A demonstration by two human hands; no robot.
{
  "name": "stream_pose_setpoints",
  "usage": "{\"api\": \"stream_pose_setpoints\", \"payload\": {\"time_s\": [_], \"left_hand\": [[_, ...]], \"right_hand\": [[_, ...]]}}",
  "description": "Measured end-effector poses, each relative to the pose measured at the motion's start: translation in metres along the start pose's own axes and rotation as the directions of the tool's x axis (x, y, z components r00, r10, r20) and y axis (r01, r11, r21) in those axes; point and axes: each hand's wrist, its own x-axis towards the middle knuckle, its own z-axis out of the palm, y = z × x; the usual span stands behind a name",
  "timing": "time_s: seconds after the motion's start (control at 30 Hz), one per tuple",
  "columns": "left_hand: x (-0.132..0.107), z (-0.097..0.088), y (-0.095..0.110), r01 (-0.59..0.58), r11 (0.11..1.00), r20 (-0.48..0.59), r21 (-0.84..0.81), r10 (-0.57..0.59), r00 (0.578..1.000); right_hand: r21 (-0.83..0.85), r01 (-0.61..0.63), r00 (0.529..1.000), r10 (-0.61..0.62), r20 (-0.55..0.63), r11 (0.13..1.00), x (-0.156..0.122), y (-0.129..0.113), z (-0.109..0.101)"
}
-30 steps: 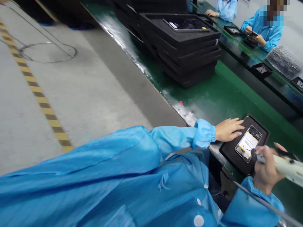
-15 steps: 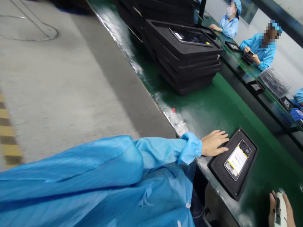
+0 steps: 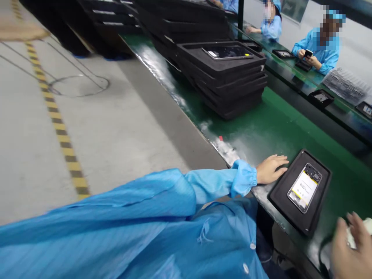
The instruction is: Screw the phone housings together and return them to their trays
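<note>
My left hand lies flat, fingers spread, on the near left corner of a black foam tray on the green bench. In the tray's recess sits an opened phone showing a white and yellow battery. My right hand is at the lower right corner, blurred, close to a white tool that shows only in part. Whether its fingers grip the tool is unclear. Both arms wear blue smock sleeves.
A tall stack of black foam trays stands farther along the green bench, the top one carrying a dark phone. Across a black conveyor, two people in blue smocks work. Grey floor with a yellow-black stripe lies left.
The electric screwdriver left the phone and dropped toward the lower right with my right hand. My left hand stayed on the tray's corner. The view swung left and back.
</note>
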Motion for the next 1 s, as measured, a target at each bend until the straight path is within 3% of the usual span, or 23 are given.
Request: {"api": "stream_pose_setpoints", "payload": {"time_s": [0.13,0.27,0.4,0.47,0.57,0.63,0.7,0.73,0.77,0.87,1.0], "left_hand": [[-0.001,0.002,-0.002,0.002,1.0,0.007,0.02,-0.002,1.0],[-0.002,0.0,-0.002,-0.01,1.0,-0.005,0.024,0.01,1.0],[-0.002,-0.002,0.001,-0.006,1.0,-0.002,0.013,0.006,1.0],[-0.002,-0.002,0.002,0.001,1.0,0.006,0.003,-0.001,1.0],[-0.001,-0.003,0.003,0.004,1.0,0.01,-0.011,-0.004,1.0],[-0.001,-0.003,0.003,0.009,1.0,0.018,-0.009,-0.009,1.0],[-0.001,-0.006,0.005,0.019,1.0,0.041,0.008,-0.019,0.999],[-0.002,-0.009,0.006,0.027,0.999,0.052,0.024,-0.029,0.998],[-0.004,-0.011,0.008,0.039,0.998,0.06,0.047,-0.041,0.997],[-0.016,-0.018,0.017,0.084,0.987,0.085,0.138,-0.096,0.992],[-0.039,-0.014,0.033,0.048,0.983,0.169,0.177,-0.079,0.982]], "right_hand": [[0.02,0.187,0.926,-0.183,0.329,0.982,-0.021,-0.08,0.05],[-0.147,0.243,0.892,-0.162,0.421,0.959,-0.025,-0.099,0.076],[-0.164,0.28,0.857,-0.169,0.488,0.946,-0.022,-0.097,0.062],[-0.154,0.206,0.875,-0.111,0.47,0.966,-0.017,-0.093,0.05],[-0.063,-0.13,0.961,0.141,0.239,0.99,-0.005,-0.077,0.035],[0.196,-0.39,0.917,0.36,0.171,0.9,0.002,-0.064,0.032],[0.422,-0.534,0.845,0.454,0.281,0.732,0.005,-0.054,0.032],[0.462,-0.546,0.838,0.449,0.312,0.699,0.004,-0.051,0.033],[0.463,-0.52,0.854,0.433,0.288,0.718,0.002,-0.049,0.033],[0.327,-0.38,0.924,0.345,0.163,0.865,-0.014,-0.038,0.032],[0.117,-0.29,0.921,0.243,0.305,0.95,-0.045,-0.011,0.03]]}}
